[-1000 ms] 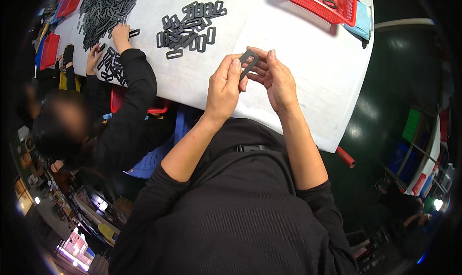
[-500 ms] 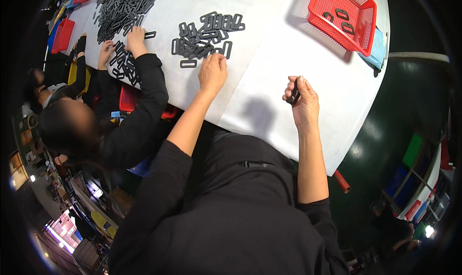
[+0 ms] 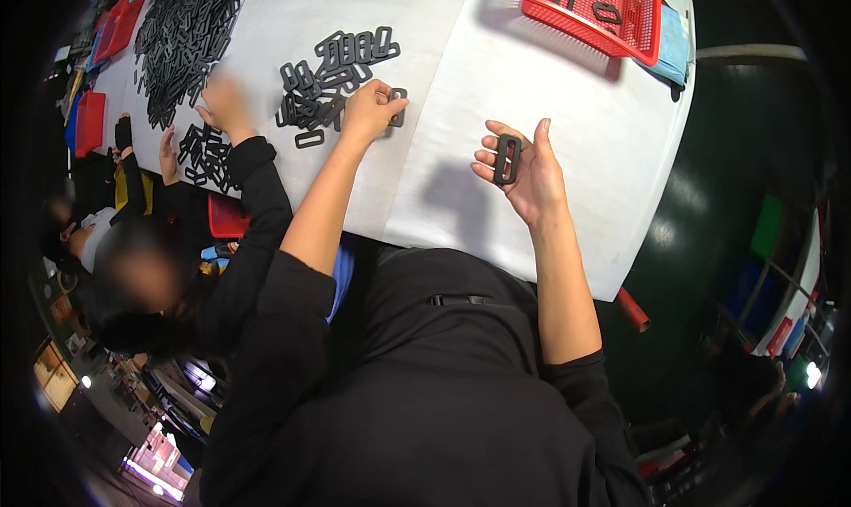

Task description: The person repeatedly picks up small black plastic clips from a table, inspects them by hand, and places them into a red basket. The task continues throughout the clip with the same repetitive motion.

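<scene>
I had the left hand (image 3: pixel 369 115) in a pinch, thumb and fingertips closed on the left edge of a black strap loop (image 3: pixel 404 108); I could not tell whether it was clear of the tabletop (image 3: pixel 443 81). The grip of the right hand (image 3: pixel 539 181) was open, palm toward the camera and thumb well apart, with an oblong loop (image 3: pixel 515 159) lying against the fingers; I judged that this kept its broad face and slot in plain view. The edge pinch probably suited so slim a piece. Both looked like stiff, matt plastic, with rounded corners and one long slot.

Just left of the pinch, a loose pile (image 3: pixel 331 80) of matching loops overlapped, likely put there for easy reach. At the far right stood a red perforated basket (image 3: pixel 576 24) with lattice walls, a few dark rings (image 3: pixel 606 7) inside. Farther left, a co-worker's blurred hand (image 3: pixel 229 106) was between a dense heap (image 3: pixel 182 42) and a smaller cluster (image 3: pixel 206 157) of similar pieces.
</scene>
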The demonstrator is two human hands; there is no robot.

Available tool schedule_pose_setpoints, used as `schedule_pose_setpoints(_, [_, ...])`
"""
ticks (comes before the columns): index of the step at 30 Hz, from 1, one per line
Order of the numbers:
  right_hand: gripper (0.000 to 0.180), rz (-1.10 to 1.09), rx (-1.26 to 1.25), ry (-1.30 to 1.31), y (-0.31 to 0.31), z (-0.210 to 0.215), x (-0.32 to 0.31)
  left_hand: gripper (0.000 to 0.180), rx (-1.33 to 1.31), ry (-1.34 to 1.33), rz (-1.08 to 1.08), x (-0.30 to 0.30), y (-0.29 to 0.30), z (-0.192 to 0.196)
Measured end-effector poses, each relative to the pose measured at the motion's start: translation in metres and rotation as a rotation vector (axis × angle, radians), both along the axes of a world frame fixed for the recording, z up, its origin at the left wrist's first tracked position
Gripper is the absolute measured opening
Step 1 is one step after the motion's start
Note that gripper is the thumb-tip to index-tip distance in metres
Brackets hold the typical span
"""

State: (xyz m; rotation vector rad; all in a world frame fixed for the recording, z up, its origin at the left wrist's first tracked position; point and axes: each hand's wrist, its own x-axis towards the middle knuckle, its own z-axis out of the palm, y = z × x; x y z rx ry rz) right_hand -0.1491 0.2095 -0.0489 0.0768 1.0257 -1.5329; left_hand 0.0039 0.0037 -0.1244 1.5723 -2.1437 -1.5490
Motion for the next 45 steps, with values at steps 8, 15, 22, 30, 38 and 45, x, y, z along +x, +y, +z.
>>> schedule_pose_setpoints(8, [0.074, -0.078, -0.157, -0.235, 0.002, 0.014, 0.006, 0.024, 0.486, 0.433, 0.131, -0.003, 0.058, 0.09])
schedule_pose_setpoints(15, [0.071, -0.048, -0.204, -0.249, 0.007, 0.018, 0.017, 0.025, 0.504, 0.512, 0.118, 0.011, 0.076, 0.119])
schedule_pose_setpoints(22, [0.047, 0.035, -0.054, 0.054, 0.014, 0.025, 0.024, 0.025, 0.498, 0.555, 0.108, 0.02, 0.086, 0.135])
schedule_pose_setpoints(30, [0.028, 0.045, -0.012, 0.2, 0.011, 0.035, 0.043, 0.027, 0.487, 0.586, 0.075, 0.03, 0.088, 0.144])
schedule_pose_setpoints(38, [0.021, 0.078, 0.06, 0.436, 0.001, 0.044, 0.063, 0.028, 0.52, 0.603, 0.067, 0.039, 0.083, 0.143])
schedule_pose_setpoints(45, [0.021, -0.019, 0.062, 0.767, -0.017, 0.039, 0.082, 0.028, 0.434, 0.573, 0.032, 0.041, 0.084, 0.138])
